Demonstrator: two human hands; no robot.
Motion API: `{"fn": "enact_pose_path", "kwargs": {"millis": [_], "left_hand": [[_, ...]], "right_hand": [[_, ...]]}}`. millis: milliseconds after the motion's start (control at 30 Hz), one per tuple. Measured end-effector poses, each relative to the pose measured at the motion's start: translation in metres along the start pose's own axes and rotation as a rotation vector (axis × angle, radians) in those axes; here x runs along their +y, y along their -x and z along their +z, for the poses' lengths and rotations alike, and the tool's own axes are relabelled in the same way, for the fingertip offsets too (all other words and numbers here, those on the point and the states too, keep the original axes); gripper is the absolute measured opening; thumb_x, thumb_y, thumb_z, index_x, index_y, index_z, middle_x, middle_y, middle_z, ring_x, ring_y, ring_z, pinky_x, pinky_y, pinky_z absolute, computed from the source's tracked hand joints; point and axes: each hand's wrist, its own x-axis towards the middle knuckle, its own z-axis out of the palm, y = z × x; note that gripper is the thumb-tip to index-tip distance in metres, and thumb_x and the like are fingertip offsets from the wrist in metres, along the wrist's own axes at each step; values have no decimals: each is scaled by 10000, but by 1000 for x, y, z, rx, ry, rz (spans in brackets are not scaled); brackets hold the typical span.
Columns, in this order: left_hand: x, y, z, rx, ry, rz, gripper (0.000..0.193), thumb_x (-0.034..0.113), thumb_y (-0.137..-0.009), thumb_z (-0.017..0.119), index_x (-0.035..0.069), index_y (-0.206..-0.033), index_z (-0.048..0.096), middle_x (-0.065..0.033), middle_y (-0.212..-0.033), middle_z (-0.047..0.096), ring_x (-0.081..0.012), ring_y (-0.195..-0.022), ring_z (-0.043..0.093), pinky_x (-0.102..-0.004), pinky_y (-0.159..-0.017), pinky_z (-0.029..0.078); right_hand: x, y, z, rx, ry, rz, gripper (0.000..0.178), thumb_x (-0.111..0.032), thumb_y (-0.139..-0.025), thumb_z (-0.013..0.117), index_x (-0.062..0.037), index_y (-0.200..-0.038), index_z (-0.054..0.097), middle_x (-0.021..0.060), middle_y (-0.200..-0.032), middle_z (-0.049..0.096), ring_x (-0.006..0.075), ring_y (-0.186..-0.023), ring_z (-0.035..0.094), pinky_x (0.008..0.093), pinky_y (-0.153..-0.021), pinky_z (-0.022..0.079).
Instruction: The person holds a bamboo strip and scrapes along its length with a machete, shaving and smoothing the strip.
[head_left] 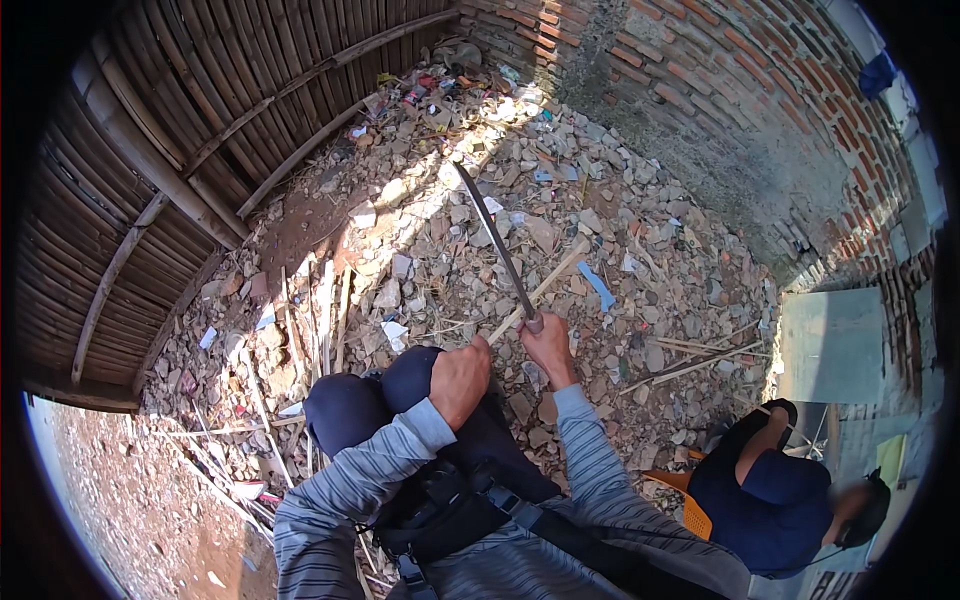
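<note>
My right hand (549, 345) gripped the blade (495, 240) by its handle, edge against the bamboo strip (545, 288) to split it. My left hand (460, 380) was fisted around the strip's near end, braced on my knee (412, 372) for steadiness.

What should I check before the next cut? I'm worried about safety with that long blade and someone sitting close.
1. Right hand closed on the long blade's handle: ok.
2. Left hand gripping the bamboo strip: ok.
3. Left hand away from the blade edge: not ok, it sits near the handle.
4. Knee clear of the blade: cannot tell.
5. Seated person away from the blade: ok, off to the right.
</note>
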Motion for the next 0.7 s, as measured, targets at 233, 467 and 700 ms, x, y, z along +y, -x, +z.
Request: {"fn": "enact_pose_path", "kwargs": {"millis": [233, 467, 700], "left_hand": [[0, -2, -3, -35, 113, 5, 111, 114, -974, 555, 49, -885, 566, -146, -638, 698, -289, -594, 739, -398, -501, 570], [-7, 0, -8, 28, 314, -11, 146, 133, -985, 545, 9, -909, 554, -200, -628, 657, -394, -567, 684, -501, -494, 537], [-9, -2, 5, 32, 281, -22, 165, 151, -995, 549, 17, -899, 561, -206, -622, 650, -411, -571, 679, -516, -503, 540]], "right_hand": [[-5, 16, -4, 7, -92, -104, 144, -155, -811, 728, -45, -900, 758, 210, -742, 704, 411, -753, 718, 465, -663, 538], [-14, 7, -10, -5, -56, -118, 109, -110, -794, 701, -48, -859, 763, 193, -733, 712, 376, -740, 729, 440, -659, 541], [10, -41, -26, 86, -2, -29, 87, -109, -788, 707, -60, -822, 770, 162, -745, 733, 331, -719, 738, 405, -676, 560]]}}
